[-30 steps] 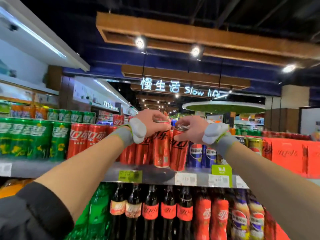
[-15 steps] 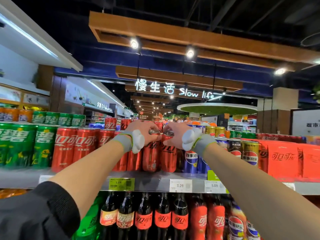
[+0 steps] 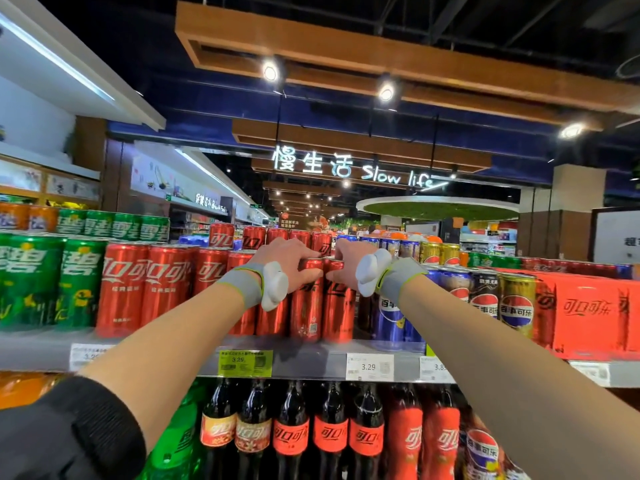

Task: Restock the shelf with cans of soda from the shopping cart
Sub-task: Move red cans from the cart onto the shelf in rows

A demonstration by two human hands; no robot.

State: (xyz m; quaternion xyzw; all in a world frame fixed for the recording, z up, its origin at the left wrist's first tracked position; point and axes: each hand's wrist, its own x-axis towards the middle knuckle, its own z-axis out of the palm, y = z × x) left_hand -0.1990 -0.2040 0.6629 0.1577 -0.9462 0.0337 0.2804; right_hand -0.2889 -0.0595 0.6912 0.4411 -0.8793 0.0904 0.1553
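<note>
head view: my left hand grips the left can by its top, my right hand the right can; both stand at the shelf front. i'd slide them back upright.

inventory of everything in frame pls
left red can: one, red, shelf front
right red can: one, red, beside it
cola cans: many, red, left of hands
green cans: several, green, far left
Pepsi cans: several, blue, black, gold, right
cartons: unclear, red, far right
bottles: many, mostly dark, lower shelf
price tags: several, white or green, shelf edge
left hand: one, grey wristband, grips left red can
right hand: one, grey wristband, grips right red can
</note>
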